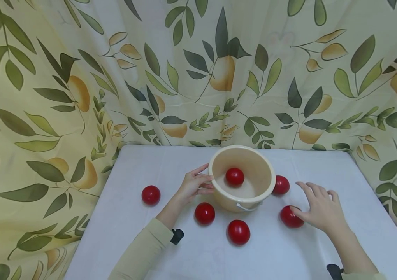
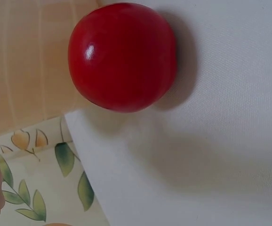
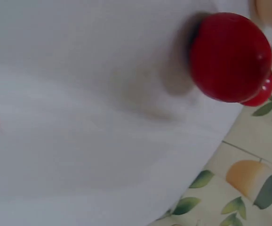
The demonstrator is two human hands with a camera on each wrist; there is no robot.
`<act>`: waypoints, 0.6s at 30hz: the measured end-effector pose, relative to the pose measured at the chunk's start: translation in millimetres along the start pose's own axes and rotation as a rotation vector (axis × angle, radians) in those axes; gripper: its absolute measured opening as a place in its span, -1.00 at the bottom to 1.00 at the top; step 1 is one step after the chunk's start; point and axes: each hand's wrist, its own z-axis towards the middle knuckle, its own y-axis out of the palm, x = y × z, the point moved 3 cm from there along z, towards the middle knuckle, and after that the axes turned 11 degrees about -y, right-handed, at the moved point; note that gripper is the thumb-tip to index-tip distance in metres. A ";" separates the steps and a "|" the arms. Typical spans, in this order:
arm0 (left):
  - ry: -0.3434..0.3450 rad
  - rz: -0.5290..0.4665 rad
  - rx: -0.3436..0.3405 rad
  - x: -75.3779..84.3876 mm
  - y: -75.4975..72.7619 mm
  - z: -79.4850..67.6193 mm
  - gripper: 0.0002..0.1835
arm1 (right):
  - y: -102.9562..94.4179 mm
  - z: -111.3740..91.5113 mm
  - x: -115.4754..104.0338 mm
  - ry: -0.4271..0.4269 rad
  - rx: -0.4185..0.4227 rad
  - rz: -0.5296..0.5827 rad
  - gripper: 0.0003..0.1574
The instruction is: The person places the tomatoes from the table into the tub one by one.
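Observation:
My left hand (image 1: 193, 184) touches the outer left side of a cream bucket (image 1: 224, 196), its extended fingers right at the rim. Inside the bucket lies one glossy red ball (image 1: 235, 177). Over at the right, my right hand (image 1: 319, 208) is spread above another red ball (image 1: 290, 217), its thumb overlapping that ball in the head view. In the right wrist view, a red ball (image 3: 230, 57) sits on the white cloth with a second one partly behind it. A red ball (image 2: 123, 57) is large in the left wrist view, in front of the bucket's wall (image 2: 23, 66).
More red balls lie around the bucket: one (image 1: 151, 195) at far left, two in front, including a near one (image 1: 238, 232), and one (image 1: 281, 185) beside its right wall. A white cloth covers the table (image 1: 114, 233). A leaf-patterned curtain (image 1: 191, 77) hangs behind.

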 end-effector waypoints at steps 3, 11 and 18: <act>0.000 0.011 0.005 0.1 0.0 -0.3 -0.40 | 17.6 -15.3 5.8 0.019 -0.058 0.016 0.11; 0.005 0.004 0.002 1.3 0.0 -1.0 -0.40 | 46.6 -34.9 15.6 0.076 -0.130 0.076 0.22; 0.020 -0.004 -0.018 1.2 0.0 -1.1 -0.38 | 62.4 -39.4 20.1 0.079 -0.129 0.078 0.24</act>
